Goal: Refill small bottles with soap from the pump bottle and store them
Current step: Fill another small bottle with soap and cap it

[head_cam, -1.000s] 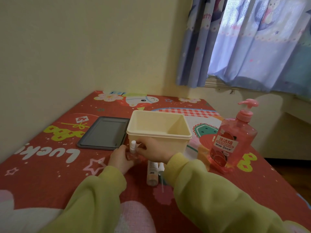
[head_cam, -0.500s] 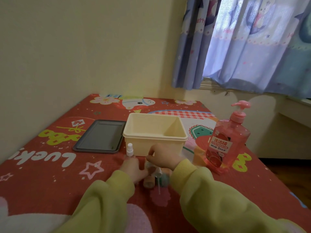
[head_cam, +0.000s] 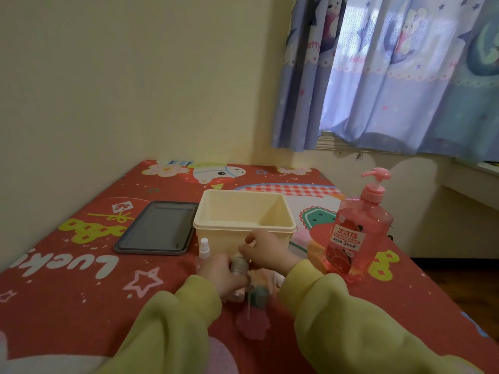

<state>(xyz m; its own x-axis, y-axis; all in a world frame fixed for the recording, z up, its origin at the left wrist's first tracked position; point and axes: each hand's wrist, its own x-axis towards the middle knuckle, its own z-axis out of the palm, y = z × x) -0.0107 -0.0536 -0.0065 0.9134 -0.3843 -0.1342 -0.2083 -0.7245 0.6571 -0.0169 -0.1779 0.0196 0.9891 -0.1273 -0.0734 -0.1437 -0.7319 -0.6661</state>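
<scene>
Head view looks down on a red tabletop [head_cam: 81, 279] printed with cartoon figures and letters, pushed into a corner of pale yellow wall. Both arms wear yellow-green sleeves and meet just in front of a cream plastic box [head_cam: 221, 240].

The left hand [head_cam: 221, 275] has its grip closed round the body of a small bottle [head_cam: 239, 265] and holds it roughly upright, just above the tabletop. The right hand [head_cam: 266, 251] comes in from the other side with its grip curled down over the top of that same bottle. Its fingers hide the cap, so how the cap sits cannot be told.

A second small bottle, a spray bottle [head_cam: 204, 247] with a white top, stands upright just beside the left hand, close against the front wall of the box. More small bottles [head_cam: 260, 291] lie on the tabletop below the right wrist. They are blurred and partly covered, and their number is unclear.

The pink pump bottle [head_cam: 360, 230] stands upright to the right of the box, apart from both hands, with its label facing the camera and its spout pointing left. A flat grey tray [head_cam: 159, 228] lies on the left of the box, its edge just beside the box wall. Blue patterned curtains [head_cam: 391, 76] hang at the upper right.
</scene>
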